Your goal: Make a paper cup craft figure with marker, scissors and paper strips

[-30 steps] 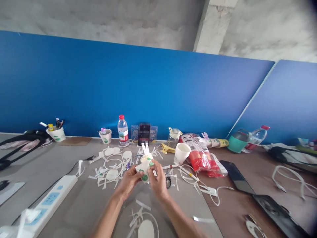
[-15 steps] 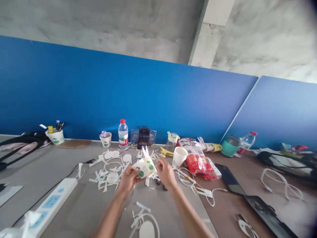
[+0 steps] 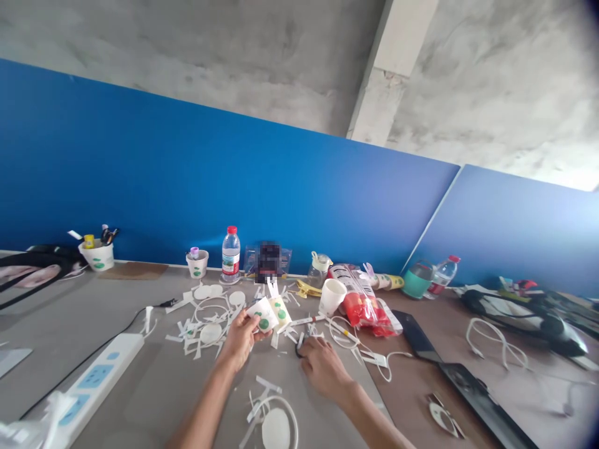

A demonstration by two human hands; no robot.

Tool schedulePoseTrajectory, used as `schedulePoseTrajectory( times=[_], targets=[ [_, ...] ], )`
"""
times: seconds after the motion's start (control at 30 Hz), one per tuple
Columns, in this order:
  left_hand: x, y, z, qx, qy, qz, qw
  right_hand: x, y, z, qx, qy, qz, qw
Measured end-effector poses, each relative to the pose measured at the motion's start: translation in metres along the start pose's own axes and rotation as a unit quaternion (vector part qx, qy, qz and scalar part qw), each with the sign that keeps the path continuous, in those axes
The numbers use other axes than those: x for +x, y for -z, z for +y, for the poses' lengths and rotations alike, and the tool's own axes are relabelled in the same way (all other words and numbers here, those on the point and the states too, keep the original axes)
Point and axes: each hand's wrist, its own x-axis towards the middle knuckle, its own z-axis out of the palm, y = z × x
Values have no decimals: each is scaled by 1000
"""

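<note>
My left hand (image 3: 240,340) pinches a white paper-cup piece with green prints (image 3: 262,317) above the table. A cream panel with green spots (image 3: 281,313) adjoins its right side, and two white strips (image 3: 272,288) stand up behind like ears. On the tabletop, my right hand (image 3: 322,365) has its fingers bent down over black-handled scissors (image 3: 298,347), mostly covered by the hand. White paper scraps (image 3: 210,333) and rings lie left of my left hand. A marker (image 3: 306,320) lies just beyond my right hand.
A white paper cup (image 3: 332,297) and a red snack bag (image 3: 358,302) stand right of centre. At the back are a water bottle (image 3: 231,257) and a glass jug (image 3: 319,269). A power strip (image 3: 100,380) lies left, and a white cable (image 3: 388,368) right.
My right hand has left the side of the paper piece and come down onto the scissors. My left hand still holds the piece, now turned slightly. The view has shifted a little.
</note>
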Motion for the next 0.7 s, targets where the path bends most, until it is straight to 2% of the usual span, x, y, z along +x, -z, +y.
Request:
schedulePoseTrajectory(
  times=[0.1,0.3,0.43,0.7],
  targets=[
    [0,0,0,4,-1,-3,1000,-5,7,5,-18,-27,-21,999],
    [1,0,0,23,-3,0,1000,-7,5,10,-55,-125,-1,991],
    [1,1,-1,22,-4,4,1000,-2,5,8,-73,-149,-50,985],
    [2,-1,-3,27,0,8,1000,-5,27,29,-80,-141,-140,977]
  ],
)
